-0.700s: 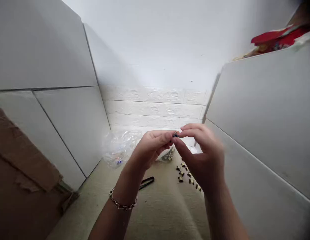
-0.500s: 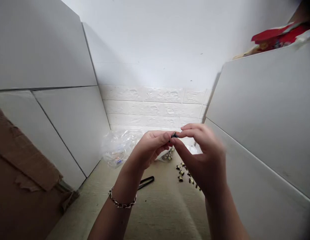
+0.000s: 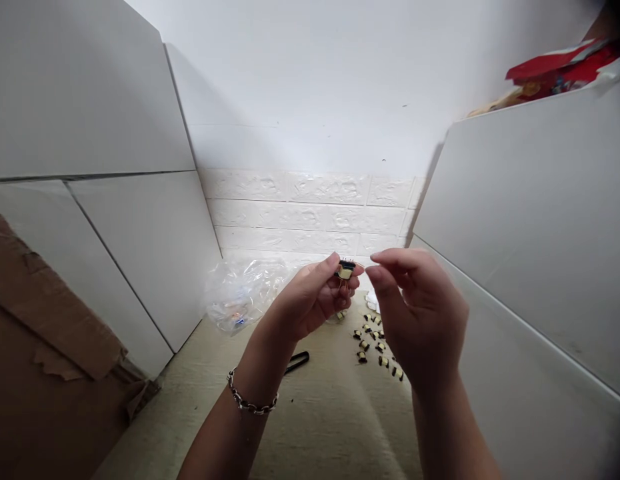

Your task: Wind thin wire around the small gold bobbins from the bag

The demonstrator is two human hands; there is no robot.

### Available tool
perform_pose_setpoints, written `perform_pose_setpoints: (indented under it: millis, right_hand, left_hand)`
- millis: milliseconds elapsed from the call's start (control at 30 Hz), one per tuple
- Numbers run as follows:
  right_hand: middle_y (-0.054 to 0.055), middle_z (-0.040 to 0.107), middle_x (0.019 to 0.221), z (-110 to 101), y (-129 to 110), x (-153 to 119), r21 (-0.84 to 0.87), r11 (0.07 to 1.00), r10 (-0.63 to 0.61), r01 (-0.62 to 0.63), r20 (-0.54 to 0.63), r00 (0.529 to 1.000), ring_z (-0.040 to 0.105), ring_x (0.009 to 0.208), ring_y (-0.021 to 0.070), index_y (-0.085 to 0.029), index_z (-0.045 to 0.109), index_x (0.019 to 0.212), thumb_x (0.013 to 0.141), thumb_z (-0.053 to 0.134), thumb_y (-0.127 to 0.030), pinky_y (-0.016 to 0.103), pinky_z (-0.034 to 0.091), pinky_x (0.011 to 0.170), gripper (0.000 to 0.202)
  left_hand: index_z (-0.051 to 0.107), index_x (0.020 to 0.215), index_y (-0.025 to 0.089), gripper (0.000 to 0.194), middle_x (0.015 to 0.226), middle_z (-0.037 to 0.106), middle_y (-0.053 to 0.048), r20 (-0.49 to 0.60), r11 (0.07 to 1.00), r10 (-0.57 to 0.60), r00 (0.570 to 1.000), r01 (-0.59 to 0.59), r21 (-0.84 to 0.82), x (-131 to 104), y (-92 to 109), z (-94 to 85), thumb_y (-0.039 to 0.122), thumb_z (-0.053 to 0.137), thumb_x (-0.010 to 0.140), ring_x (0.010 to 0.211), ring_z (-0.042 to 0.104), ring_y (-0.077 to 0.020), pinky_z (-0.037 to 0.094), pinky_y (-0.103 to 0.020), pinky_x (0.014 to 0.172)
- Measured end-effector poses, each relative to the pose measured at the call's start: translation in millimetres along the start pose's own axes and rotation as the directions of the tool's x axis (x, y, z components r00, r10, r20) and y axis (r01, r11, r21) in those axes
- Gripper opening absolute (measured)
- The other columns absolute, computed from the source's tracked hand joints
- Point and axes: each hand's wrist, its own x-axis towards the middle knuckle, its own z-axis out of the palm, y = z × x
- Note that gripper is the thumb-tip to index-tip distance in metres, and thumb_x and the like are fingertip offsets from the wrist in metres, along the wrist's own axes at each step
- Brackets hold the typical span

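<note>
At least ten small coils (image 3: 383, 361) are scattered toward the right edge of the desk (image 3: 320, 433); one held coil (image 3: 346, 272), one black tool (image 3: 297, 367) are counted.

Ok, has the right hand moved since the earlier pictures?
Yes: the right hand has shifted slightly to the right in view, judged against the brick-patterned wall.

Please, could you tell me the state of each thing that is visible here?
Left hand: closed on the held part
Held part: pinched, with wires sticking out
Right hand: thumb and forefinger slightly apart
Loose parts: scattered
Plastic bag: crumpled
Black tool: lying down, partly hidden
Bracelet: worn around left wrist
Cardboard: torn
</note>
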Motion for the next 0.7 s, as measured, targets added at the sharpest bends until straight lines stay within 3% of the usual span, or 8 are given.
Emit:
perform_pose_setpoints:
  millis: [167,400,700]
  right_hand:
    - [-0.004,0.061,0.070,-2.0,-3.4,3.0,-0.109,0.992,-0.057,0.068,0.094,0.994,0.054,0.066,0.0082,-0.022,0.060,0.075,0.074,0.056,-0.014,0.022,0.044,0.059,0.009]
    - [-0.003,0.062,0.072,-1.0,-1.1,2.4,-0.146,0.984,-0.092,0.103,0.081,0.993,0.056,0.068,0.0072,-0.021,0.062,0.076,0.073,0.057,-0.012,0.020,0.045,0.062,0.010]
    - [-0.003,0.061,0.074,-1.6,1.5,2.0,-0.185,0.967,-0.162,0.175,0.084,0.983,0.056,0.068,0.0067,-0.021,0.064,0.081,0.073,0.058,-0.012,0.020,0.044,0.059,0.013]
  left_hand:
    - [0.058,0.068,0.011,0.033,0.059,0.050,0.002,0.010,0.999,0.033,0.999,-0.033,-0.014,-1.0,0.4,2.5,0.044,0.057,0.072,0.055,0.046,-0.0031,0.039,-0.014,0.053]
    - [0.058,0.067,0.011,0.033,0.057,0.049,0.001,-0.064,0.993,0.094,0.994,-0.089,0.075,-3.4,2.3,5.5,0.044,0.058,0.071,0.054,0.045,-0.0039,0.038,-0.016,0.054]
    - [0.061,0.063,0.012,0.030,0.060,0.053,0.000,-0.028,0.946,0.221,0.975,-0.207,0.251,-8.6,7.9,6.9,0.039,0.057,0.074,0.058,0.045,-0.0055,0.036,-0.018,0.056]
